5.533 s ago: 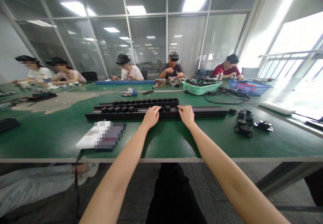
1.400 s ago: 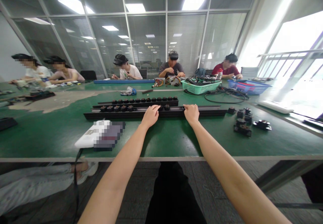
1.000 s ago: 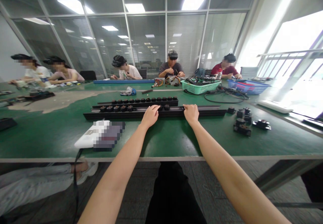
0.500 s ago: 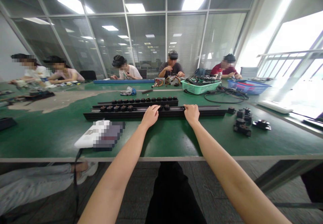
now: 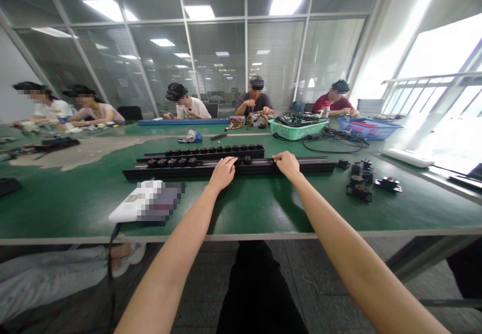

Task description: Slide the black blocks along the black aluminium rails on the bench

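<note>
A: So, what does the head view show the hands doing right now?

B: Both forearms reach out over a green work mat point(image 5: 71, 203) to a long black rail point(image 5: 320, 164) lying across it, roughly parallel to the table's near edge. The step in hand is just that: both hands are on the rail. The left hand point(image 5: 223, 173) sits on it just beside a run of small black blocks point(image 5: 173, 162), and the right hand point(image 5: 286, 163) lies further along, fingertips on top.

A: Gripping, or only resting?

B: Hard to say. Both are curled onto the rail, neither lifted clear, but I cannot tell how firmly they press.

A: And how does the rail look?

B: Flat on the mat and straight, with blocks along its left part and bare toward the right end. A second black rail point(image 5: 211, 156) lies just behind it, carrying a longer row of similar blocks.

A: What else is around?

B: Loose black brackets point(image 5: 359, 192) sit off to the right, and a pixelated white package point(image 5: 146, 209) to the left. Farther off there's a green plastic basket point(image 5: 297, 129), a blue basket point(image 5: 367, 129) and, across the table, a co-worker point(image 5: 255, 102) busy with both hands.
</note>
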{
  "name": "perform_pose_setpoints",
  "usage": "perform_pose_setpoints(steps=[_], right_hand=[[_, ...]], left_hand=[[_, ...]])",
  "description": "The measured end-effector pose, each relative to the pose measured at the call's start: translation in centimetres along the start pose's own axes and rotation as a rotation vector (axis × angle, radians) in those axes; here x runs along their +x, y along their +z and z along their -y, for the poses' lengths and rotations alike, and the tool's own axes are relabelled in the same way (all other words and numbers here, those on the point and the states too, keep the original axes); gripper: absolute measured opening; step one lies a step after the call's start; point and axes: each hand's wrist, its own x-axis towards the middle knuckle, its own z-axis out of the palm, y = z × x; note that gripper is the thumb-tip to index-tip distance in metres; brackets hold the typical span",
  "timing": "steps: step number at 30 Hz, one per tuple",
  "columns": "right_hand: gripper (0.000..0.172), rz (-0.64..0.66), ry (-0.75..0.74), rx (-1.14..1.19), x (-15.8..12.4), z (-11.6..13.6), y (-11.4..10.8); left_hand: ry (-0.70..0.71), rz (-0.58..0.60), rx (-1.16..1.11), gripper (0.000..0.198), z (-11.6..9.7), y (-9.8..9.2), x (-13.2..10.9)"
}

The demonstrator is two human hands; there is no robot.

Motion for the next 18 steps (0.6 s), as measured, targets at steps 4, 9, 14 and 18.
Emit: perform_pose_setpoints(steps=[4,9,14,18], right_hand=[[0.034,-0.028,-0.08,-0.018,-0.3,-0.7,0.6],[0.038,-0.115,-0.174,-0.131,-0.9,-1.3,1.7],[0.041,-0.108,-0.217,-0.215,-0.9,-1.3,2.0],[0.043,-0.1,-0.199,-0.238,-1.1,-0.8,1.9]], left_hand=[[-0.004,0.006,0.008,0.045,-0.1,-0.1,0.0],[-0.009,0.018,-0.004,0.045,-0.1,-0.1,0.0],[-0.015,0.016,-0.011,0.045,-0.1,-0.1,0.0],[-0.013,0.018,-0.005,0.046,-0.2,-0.2,0.0]])
